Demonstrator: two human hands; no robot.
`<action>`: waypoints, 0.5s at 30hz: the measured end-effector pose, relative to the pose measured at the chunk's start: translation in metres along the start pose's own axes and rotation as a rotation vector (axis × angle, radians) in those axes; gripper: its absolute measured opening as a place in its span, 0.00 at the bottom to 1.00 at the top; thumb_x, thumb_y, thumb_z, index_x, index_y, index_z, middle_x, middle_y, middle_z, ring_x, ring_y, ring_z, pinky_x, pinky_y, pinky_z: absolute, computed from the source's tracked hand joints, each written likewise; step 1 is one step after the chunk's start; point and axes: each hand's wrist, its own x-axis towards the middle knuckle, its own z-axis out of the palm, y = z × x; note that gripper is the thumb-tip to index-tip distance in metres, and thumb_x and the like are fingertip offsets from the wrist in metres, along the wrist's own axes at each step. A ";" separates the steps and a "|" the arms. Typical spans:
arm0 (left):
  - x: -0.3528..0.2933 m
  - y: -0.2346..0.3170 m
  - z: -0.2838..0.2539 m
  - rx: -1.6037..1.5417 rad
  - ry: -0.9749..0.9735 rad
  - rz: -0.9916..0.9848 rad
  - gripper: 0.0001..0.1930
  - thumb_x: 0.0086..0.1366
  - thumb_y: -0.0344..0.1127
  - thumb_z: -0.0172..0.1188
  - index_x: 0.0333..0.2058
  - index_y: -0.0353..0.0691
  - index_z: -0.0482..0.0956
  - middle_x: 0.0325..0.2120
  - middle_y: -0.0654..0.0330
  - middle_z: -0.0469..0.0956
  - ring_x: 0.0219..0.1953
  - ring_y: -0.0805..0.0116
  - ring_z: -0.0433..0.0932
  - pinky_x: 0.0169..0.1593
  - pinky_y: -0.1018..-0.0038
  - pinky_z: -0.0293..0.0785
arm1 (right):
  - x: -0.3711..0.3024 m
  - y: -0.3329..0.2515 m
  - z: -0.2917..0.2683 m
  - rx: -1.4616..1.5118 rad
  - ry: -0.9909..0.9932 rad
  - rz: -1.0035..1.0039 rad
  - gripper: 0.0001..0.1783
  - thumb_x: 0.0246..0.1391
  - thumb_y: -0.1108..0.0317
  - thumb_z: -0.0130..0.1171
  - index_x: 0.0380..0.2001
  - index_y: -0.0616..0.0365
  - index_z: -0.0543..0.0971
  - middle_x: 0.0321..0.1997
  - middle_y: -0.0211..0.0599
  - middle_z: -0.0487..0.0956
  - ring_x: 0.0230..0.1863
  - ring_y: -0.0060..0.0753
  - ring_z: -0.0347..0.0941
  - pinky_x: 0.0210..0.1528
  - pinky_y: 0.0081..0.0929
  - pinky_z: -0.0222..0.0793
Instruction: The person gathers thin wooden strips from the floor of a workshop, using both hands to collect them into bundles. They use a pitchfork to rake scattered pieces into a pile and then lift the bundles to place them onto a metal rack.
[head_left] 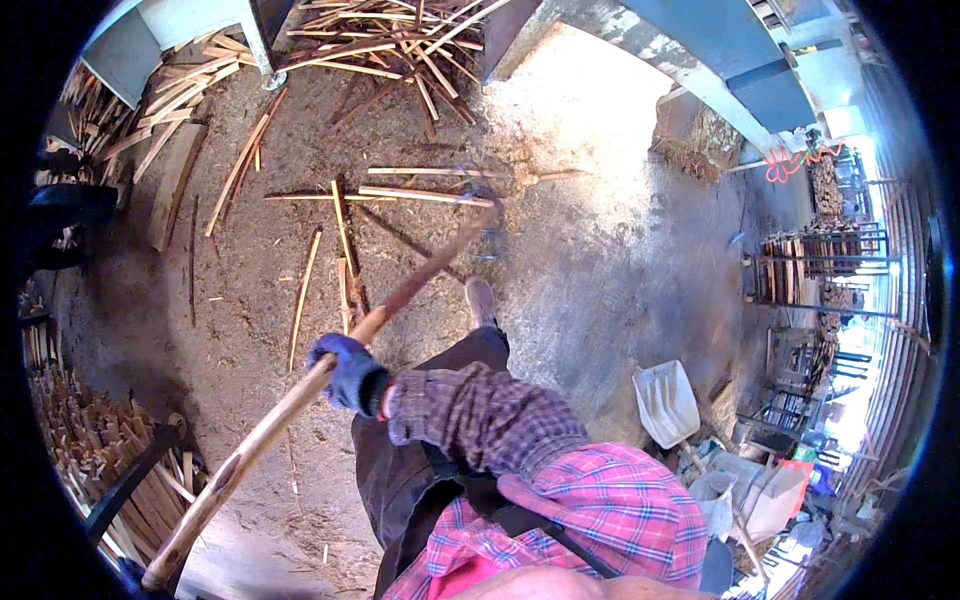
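Our dark-blue-gloved right hand [350, 374] clamps a long brown wooden pole [262, 438].
Our left hand [131, 574], at its near end, is mostly cut off, grip unclear; beyond the right, thin pale wooden strips [425, 196] litter the brown floor [250, 305].

The grey floor [610, 270] looks worn, barer toward the right and browned by scattered chips and dust toward the left. Strong light whitens a broad patch of it near the top. A blue-painted structure [715, 40] with a mottled, patchy side stands at the upper right. Farther right, dark-framed racks [830, 258] line the room beside a ribbed wall [915, 290], where white glare breaks in.
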 end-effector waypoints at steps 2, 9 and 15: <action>0.018 0.052 0.018 -0.100 -0.007 -0.008 0.04 0.50 0.32 0.56 0.27 0.44 0.77 0.19 0.57 0.73 0.24 0.57 0.73 0.28 0.65 0.67 | -0.008 -0.051 -0.047 -0.030 0.058 -0.070 0.13 0.52 0.57 0.49 0.21 0.53 0.72 0.17 0.32 0.70 0.16 0.31 0.65 0.17 0.28 0.62; 0.112 0.298 0.015 -0.871 -0.176 -0.330 0.04 0.51 0.33 0.56 0.27 0.43 0.77 0.20 0.57 0.74 0.23 0.57 0.73 0.27 0.65 0.68 | -0.029 -0.299 -0.208 0.172 0.283 -0.070 0.14 0.51 0.53 0.51 0.21 0.50 0.72 0.16 0.30 0.69 0.16 0.29 0.64 0.14 0.27 0.57; 0.182 0.573 -0.056 -0.323 -0.281 0.378 0.05 0.50 0.38 0.57 0.21 0.50 0.71 0.14 0.59 0.71 0.19 0.57 0.73 0.21 0.62 0.64 | -0.020 -0.453 -0.405 0.385 0.405 -0.335 0.11 0.46 0.62 0.54 0.15 0.50 0.69 0.16 0.32 0.70 0.19 0.33 0.67 0.24 0.32 0.66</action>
